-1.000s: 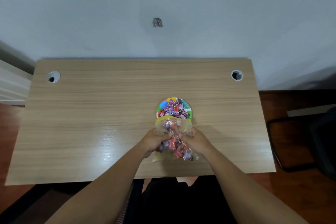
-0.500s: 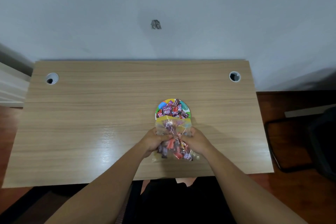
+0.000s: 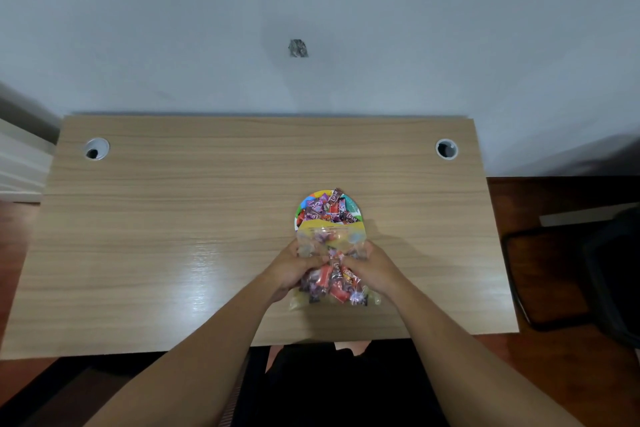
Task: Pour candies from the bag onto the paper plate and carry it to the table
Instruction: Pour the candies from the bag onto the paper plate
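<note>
While each hand (image 3: 290, 269) (image 3: 372, 269) grips the candy-filled bag (image 3: 330, 265), wrapped candies (image 3: 327, 210) fill the paper plate (image 3: 354, 207).

One wooden table (image 3: 173, 236) is standing against the wall, and two round cable holes are showing in it, one at the far left (image 3: 96, 149) and one at the far right (image 3: 446, 149). One paper plate (image 3: 353, 206) is lying on the table, and one clear bag (image 3: 331, 263) is overlapping its near edge. Two hands are gripping that bag, the left hand (image 3: 290, 270) and the right hand (image 3: 375, 269). The wrapped candies (image 3: 327, 211) piling on the plate and filling the bag are too many and too jumbled to count. One small dark mark (image 3: 298, 48) is showing on the wall.
</note>
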Demonstrator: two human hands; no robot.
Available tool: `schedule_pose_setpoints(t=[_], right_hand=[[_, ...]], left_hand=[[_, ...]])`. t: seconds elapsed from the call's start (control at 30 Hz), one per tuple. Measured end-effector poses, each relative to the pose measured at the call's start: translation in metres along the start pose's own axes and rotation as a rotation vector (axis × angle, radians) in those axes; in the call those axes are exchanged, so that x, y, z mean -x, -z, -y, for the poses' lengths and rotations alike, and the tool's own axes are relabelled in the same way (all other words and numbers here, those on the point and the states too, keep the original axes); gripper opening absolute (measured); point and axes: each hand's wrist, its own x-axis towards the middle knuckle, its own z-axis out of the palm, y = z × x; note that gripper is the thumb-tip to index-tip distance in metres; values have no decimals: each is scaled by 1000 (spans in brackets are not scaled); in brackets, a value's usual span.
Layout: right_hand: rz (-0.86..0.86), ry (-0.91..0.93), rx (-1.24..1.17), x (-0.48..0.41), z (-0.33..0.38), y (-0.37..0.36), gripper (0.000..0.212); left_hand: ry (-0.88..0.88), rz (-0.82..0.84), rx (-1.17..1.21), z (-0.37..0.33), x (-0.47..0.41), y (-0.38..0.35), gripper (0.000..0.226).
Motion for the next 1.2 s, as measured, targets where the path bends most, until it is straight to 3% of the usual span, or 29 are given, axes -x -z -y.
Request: schedule_pose_setpoints(t=[0.13,0.27,0.33,0.43,0.47,0.63,0.73,0.9,1.07,1.2], right_hand=[[34,6,20,2,5,2,5],[97,11,44,6,8,4,16],[131,-34,55,8,8,6,5],[152,-137,102,6,-5,5,44],[153,-153,113,4,-9,5,47],[173,-146,100,3,-16,1,39],[176,-165,93,5,-16,0,35],[137,-86,-17,17,0,0,4],[67,-51,-52,20,12,2,13],[59,-46,-34,22,18,2,15]], left_hand=[[42,-14,21,-8,6,-4,42],[50,-46,-17,-8,12,-4,26],[75,-37,-38,-5,14,-2,24],[118,0,-51,2,17,0,29],[127,7,-43,2,20,0,28],[120,44,-28,10,23,1,12],[126,65,-43,13,26,3,15],[66,12,5,12,24,2,25],[12,16,-24,1,22,4,37],[-19,26,-50,-1,15,5,28]])
